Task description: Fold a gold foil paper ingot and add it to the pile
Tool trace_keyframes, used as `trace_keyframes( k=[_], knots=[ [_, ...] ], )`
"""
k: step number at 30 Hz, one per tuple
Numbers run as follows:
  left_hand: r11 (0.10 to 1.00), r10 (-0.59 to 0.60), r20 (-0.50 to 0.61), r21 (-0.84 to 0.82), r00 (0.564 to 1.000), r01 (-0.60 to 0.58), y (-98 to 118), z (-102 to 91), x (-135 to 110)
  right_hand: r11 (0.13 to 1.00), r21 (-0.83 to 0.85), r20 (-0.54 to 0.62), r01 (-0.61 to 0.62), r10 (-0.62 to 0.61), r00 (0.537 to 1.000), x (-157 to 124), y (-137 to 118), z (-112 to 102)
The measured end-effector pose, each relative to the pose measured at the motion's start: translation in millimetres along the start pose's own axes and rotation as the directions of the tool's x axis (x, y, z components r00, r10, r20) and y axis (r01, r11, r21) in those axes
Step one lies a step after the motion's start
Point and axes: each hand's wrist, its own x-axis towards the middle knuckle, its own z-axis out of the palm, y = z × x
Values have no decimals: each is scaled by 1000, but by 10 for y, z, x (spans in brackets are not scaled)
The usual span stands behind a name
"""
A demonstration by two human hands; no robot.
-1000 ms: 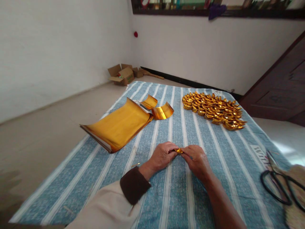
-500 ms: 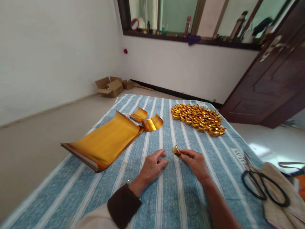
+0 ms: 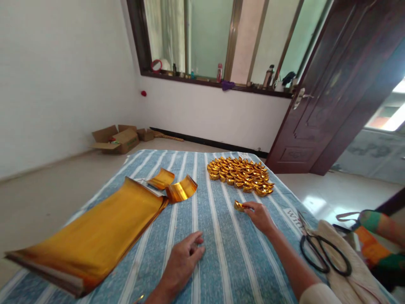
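well, the small gold-foil ingot [image 3: 239, 206] sits at the tips of the right hand [image 3: 260, 217], pinched at one end by its fingers [image 3: 249, 205], which are nearly shut on it while the others curl loosely behind. its long axis lies roughly level and crosswise, with the free end pointing left and a little forward, toward the curled foil strips [image 3: 182, 189]; whether its underside touches the striped blue cloth [image 3: 221, 257] is hard to tell. the hold looks light and narrow, so a small slip could drop the piece, and a harder squeeze could dent or crease the thin foil. the left hand [image 3: 182, 266] lies well apart on the cloth, open and holding nothing, its fingers [image 3: 198, 248] slightly spread. ahead of the right hand is a dense pile of gold-foil ingots [image 3: 238, 175], near enough that a careless knock from the wrist might scatter its closest edge. to the left lies a thick pad of gold foil sheets [image 3: 88, 245], its corner curling, just beside the strips. to the right, black-handled scissors [image 3: 318, 269] rest against a pale woven fabric [image 3: 344, 236], and a cardboard box [image 3: 117, 139] stands on the floor beyond the cloth.
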Motion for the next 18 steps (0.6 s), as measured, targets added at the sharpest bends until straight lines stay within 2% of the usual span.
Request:
trace_keyframes(
  k=[9,14,18],
  knots=[
    [999,-18,4,30,1000,18,-26,-4,9,987,-141,-16,74,-77,997,97,327,-83],
    [999,-22,7,33,1000,22,-18,-4,17,974,-204,-31,95,-103,994,208,353,-3],
    [999,5,12,46,1000,-6,-74,-3,5,959,-248,-21,137,-147,989,386,266,107]
  ],
)
